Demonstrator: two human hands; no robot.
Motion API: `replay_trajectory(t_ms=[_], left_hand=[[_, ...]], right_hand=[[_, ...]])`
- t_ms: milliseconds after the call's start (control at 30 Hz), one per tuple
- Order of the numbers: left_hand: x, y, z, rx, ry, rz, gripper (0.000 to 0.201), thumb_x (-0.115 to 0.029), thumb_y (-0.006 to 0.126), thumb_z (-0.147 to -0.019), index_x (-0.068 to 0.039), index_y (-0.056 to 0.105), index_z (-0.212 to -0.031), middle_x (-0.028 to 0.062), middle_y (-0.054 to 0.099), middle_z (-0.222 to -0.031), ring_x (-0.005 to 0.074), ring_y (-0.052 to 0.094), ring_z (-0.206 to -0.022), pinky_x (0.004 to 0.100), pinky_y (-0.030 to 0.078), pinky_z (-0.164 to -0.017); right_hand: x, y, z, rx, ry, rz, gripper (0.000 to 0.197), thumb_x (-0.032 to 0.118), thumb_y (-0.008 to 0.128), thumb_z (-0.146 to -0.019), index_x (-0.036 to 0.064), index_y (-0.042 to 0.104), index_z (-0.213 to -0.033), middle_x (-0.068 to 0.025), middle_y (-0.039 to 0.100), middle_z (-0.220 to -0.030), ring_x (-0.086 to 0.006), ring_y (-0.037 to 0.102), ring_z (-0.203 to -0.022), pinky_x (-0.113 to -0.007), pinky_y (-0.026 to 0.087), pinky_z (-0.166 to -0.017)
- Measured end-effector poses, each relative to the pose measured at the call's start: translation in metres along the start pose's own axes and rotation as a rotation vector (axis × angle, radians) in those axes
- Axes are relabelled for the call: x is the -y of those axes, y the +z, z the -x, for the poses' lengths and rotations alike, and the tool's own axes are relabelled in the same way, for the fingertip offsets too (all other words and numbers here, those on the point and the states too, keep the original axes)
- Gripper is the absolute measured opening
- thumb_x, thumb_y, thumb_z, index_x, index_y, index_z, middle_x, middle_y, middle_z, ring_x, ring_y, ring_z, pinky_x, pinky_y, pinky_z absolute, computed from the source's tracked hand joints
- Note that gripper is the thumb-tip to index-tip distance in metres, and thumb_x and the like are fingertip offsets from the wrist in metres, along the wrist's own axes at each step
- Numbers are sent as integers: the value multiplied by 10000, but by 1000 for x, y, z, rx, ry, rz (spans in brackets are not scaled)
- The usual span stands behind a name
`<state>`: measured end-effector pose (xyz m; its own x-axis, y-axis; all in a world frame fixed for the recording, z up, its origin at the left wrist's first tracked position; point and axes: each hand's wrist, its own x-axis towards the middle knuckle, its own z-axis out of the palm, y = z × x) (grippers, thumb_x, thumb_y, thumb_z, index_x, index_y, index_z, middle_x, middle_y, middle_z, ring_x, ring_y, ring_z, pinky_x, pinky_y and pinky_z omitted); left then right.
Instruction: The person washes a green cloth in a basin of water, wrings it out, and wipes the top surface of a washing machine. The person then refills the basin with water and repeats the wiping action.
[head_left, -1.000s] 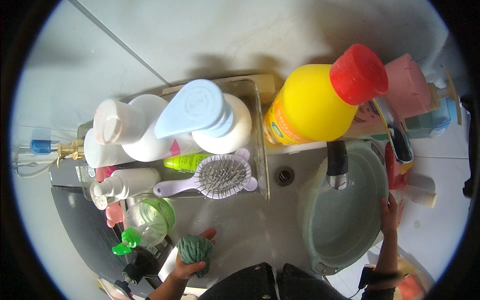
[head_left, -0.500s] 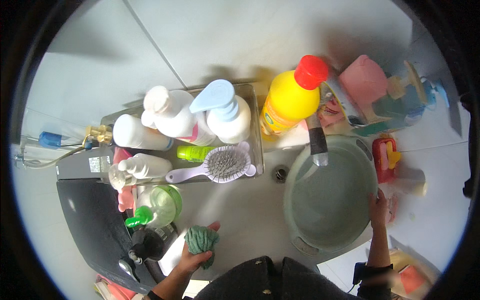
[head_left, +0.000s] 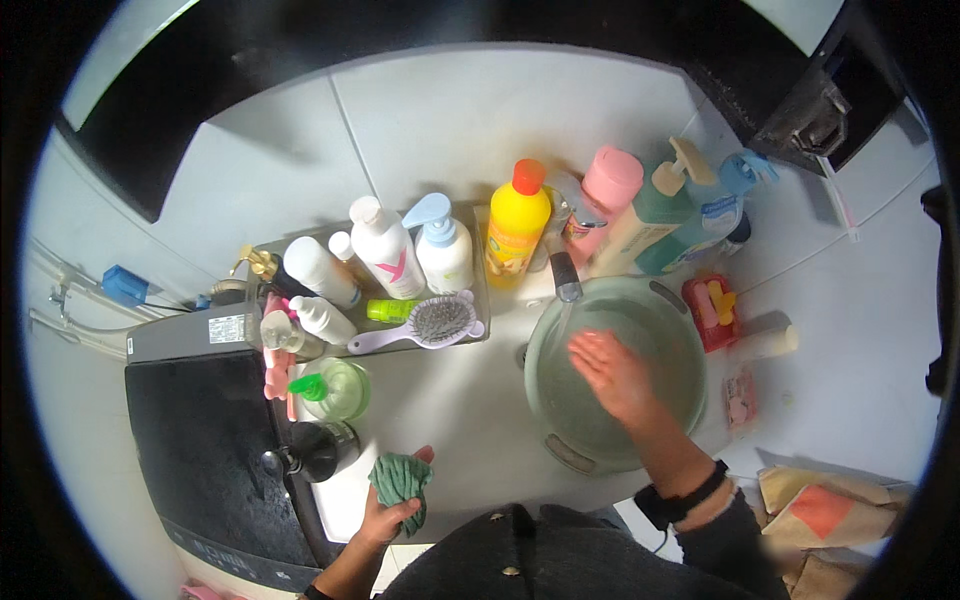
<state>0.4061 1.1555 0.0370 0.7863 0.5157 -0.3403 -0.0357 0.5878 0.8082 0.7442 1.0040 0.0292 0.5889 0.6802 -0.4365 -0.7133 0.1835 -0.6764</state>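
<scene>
A bunched green cloth [head_left: 402,482] sits in my left hand [head_left: 380,522], its fingers wrapped round it, near the front edge of the counter. Over the grey-green basin [head_left: 538,400] at the right, my right hand [head_left: 608,372] is stretched out flat and holds nothing. Its fingertips lie close to the thin stream of water running from the faucet [head_left: 566,275]. Inside the basin there is water; whether my hand touches the stream or the surface, I cannot tell.
Left of the basin, a tray [head_left: 485,322] holds pump bottles, a lavender hairbrush [head_left: 440,322] and a lime-green tube. A yellow bottle [head_left: 517,225] stands behind the faucet. Green-capped [head_left: 335,390] and black [head_left: 325,450] bottles stand at the left. A red soap dish [head_left: 708,325] adjoins the basin.
My right hand has left the basin's right rim and moved left over the water, beside the faucet stream. The left hand still grips the cloth. The view has tilted up, showing more wall.
</scene>
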Motion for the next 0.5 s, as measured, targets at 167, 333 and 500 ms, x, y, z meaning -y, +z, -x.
replay_trajectory(t_ms=[167, 333, 500], left_hand=[[-3, 2, 20, -41, 42, -14, 660, -201, 735, -650, 13, 391, -1171, 245, 437, -1271, 319, 408, -1217, 418, 280, -1025], [0, -4, 34, -55, 55, -15, 657, -194, 717, -649, 26, 397, -1179, 240, 443, -1268, 310, 421, -1204, 411, 288, -1021], [3, -10, 37, -76, 51, 4, 672, -190, 702, -634, 41, 393, -1184, 235, 450, -1265, 310, 430, -1194, 407, 292, -1019]], right_hand=[[-19, 53, -58, -306, 11, -265, 514, 386, 288, -964, -57, 462, -1158, -178, 525, -1147, -286, 517, -1071, -369, 392, -974], [-12, 67, -53, 47, 168, -112, 614, 446, 234, -956, -67, 377, -1263, -211, 411, -1298, -307, 404, -1204, -392, 306, -1040], [2, 65, -49, -202, 360, 22, 525, 263, 383, -931, -77, 275, -1317, -217, 320, -1364, -322, 311, -1274, -416, 248, -1070]])
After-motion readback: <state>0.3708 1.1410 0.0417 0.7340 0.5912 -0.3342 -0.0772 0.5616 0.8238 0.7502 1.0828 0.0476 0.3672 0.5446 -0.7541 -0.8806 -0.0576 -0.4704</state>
